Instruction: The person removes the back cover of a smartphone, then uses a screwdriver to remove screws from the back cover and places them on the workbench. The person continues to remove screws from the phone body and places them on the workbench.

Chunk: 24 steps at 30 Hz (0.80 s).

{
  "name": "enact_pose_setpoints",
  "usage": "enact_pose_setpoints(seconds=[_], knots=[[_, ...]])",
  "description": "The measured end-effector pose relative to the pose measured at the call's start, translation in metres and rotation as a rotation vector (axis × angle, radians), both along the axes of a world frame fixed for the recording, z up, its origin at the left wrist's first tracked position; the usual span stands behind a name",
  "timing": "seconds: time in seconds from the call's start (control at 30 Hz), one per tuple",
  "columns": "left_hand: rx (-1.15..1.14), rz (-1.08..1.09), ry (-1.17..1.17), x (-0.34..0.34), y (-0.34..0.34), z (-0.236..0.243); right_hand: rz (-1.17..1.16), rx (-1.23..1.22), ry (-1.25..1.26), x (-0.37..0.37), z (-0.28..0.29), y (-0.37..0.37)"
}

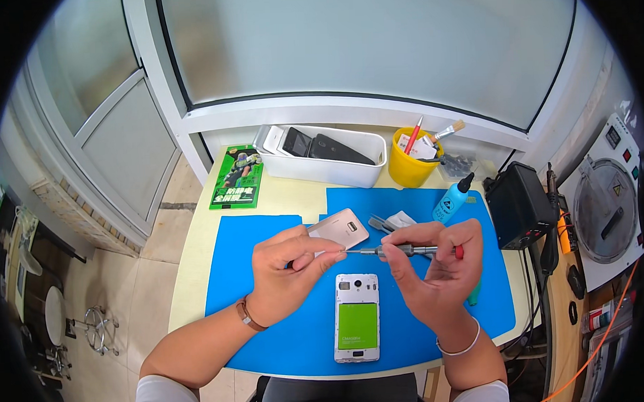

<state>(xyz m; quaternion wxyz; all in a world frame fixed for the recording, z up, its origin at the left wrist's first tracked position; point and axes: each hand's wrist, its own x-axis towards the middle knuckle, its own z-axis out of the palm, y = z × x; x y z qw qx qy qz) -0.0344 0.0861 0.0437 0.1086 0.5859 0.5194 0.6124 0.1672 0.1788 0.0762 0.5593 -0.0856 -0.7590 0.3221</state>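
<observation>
My right hand (437, 261) grips a slim grey screwdriver (402, 251) with a red end, held level above the blue mat (270, 344). My left hand (292, 266) has thumb and fingertips pinched at the screwdriver's thin tip; any small part there is too small to make out. Below and between my hands lies an opened white phone (356, 317) with its green battery exposed. A pale gold back cover (343, 227) lies behind my left hand. Tweezers (381, 224) and a small white paper (401, 219) lie beside it, partly hidden by my right hand.
Behind are a green package (235, 177), a white bin (322, 171) of phones, a yellow cup (414, 162) of tools and a light-blue bottle (450, 202). On the right stand a black device (518, 202) with cables and a white machine (608, 205). A stool (96, 329) stands left.
</observation>
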Motion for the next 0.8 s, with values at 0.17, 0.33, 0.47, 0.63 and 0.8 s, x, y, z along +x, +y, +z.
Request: enact_pose_setpoints(seconds=[0.17,0.33,0.47,0.63,0.8], knots=[[-0.010,0.001,0.008,-0.0005,-0.0011,0.0000,-0.006,0.031,0.001,-0.0003,-0.0012,0.0000],[-0.013,-0.011,0.019,-0.0014,-0.0015,-0.0007,-0.018,0.059,-0.025,0.0017,0.0000,-0.0011],[-0.014,-0.027,0.019,-0.0021,-0.0010,-0.0024,-0.032,0.081,-0.042,0.0028,0.0003,-0.0026],[-0.029,-0.041,0.036,-0.0030,0.0000,0.0001,-0.021,0.063,-0.030,0.0012,0.0003,0.0001],[-0.105,-0.083,0.049,-0.0062,0.0026,0.0024,-0.049,-0.014,-0.003,0.0030,0.0049,0.0023]])
